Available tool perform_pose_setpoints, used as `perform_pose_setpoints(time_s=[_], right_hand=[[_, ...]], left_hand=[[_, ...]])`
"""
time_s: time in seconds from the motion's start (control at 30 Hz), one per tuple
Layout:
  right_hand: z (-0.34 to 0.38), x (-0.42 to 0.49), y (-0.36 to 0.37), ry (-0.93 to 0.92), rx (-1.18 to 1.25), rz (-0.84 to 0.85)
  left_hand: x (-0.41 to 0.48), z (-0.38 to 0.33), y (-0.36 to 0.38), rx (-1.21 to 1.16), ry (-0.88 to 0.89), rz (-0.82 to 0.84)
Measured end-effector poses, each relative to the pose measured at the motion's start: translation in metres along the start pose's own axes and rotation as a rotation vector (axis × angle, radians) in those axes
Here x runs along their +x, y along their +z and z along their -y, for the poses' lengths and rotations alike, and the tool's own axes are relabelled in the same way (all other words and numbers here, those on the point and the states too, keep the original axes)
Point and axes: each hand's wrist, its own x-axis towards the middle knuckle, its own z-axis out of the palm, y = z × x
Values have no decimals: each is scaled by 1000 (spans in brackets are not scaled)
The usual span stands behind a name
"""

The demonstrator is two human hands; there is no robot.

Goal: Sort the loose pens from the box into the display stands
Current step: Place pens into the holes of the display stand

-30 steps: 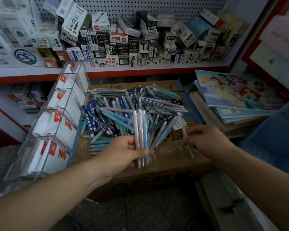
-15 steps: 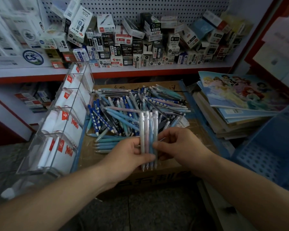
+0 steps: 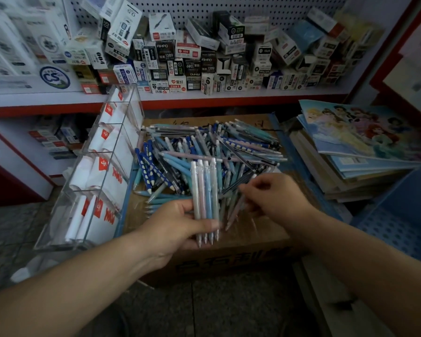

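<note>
Four pens (image 3: pixel 204 190), seemingly light, stiff, slick-barrelled: we are gripping them low on the barrels in left hand (image 3: pixel 178 224) fingers. Right hand (image 3: pixel 277 200) fingers are curling at the pile (image 3: pixel 204 147); grasp unclear.

Closed cardboard box (image 3: pixel 253 242) standing on grey tiled floor (image 3: pixel 204 310); top used as surface. On it: heap of loose pens (image 3: pixel 204 152), mostly blue, criss-crossed, covering far and middle area; shiny clear film over near strip. Far behind: white shelf (image 3: pixel 229 99) with red front edge, crowded with small pen cartons (image 3: pixel 195 62), several stacked or tilted.
</note>
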Motion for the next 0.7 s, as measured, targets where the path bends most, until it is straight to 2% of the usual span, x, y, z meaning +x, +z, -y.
perform_pose_setpoints(time_s=[0.07, 0.13, 0.37, 0.7], right_hand=[[-9, 16, -16, 9, -162, -155], [-18, 31, -26, 80, -120, -196], [-20, 48, -19, 280, 86, -217], [-12, 48, -16, 406, 251, -146]], left_hand=[[2, -1, -1, 8, 2, -15], [4, -2, -1, 26, 6, -22], [5, -8, 3, 73, 31, -19], [10, -10, 7, 88, 41, -11]])
